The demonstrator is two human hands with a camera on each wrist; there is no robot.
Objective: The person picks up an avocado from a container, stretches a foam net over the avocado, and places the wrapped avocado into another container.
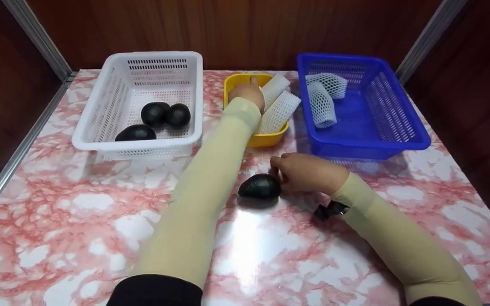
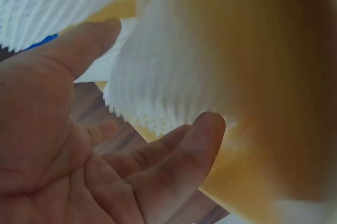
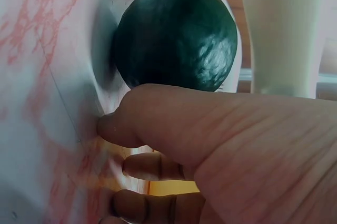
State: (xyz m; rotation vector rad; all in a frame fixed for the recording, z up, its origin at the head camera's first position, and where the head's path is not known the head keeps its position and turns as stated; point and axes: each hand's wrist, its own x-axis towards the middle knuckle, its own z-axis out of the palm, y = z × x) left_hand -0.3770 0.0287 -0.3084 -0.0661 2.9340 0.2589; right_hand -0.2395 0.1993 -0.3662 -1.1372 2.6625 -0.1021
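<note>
My left hand (image 1: 247,94) reaches into the small yellow basket (image 1: 268,140), at the side of the white foam net sleeves (image 1: 280,114). In the left wrist view its thumb and fingers are spread apart, with a foam net sleeve (image 2: 163,66) between and beyond them. A dark green avocado (image 1: 260,187) lies on the table in front of the basket. Just to its right is my right hand (image 1: 311,173), fingers loosely bent and holding nothing. The right wrist view has the thumb right beside the avocado (image 3: 176,37).
At the left stands a white plastic basket (image 1: 84,142) with avocados (image 1: 155,114) inside. A blue basket (image 1: 370,148) at the right holds white foam net sleeves (image 1: 321,104). Wooden panels (image 1: 249,34) enclose the marbled table (image 1: 87,238) at the back and sides.
</note>
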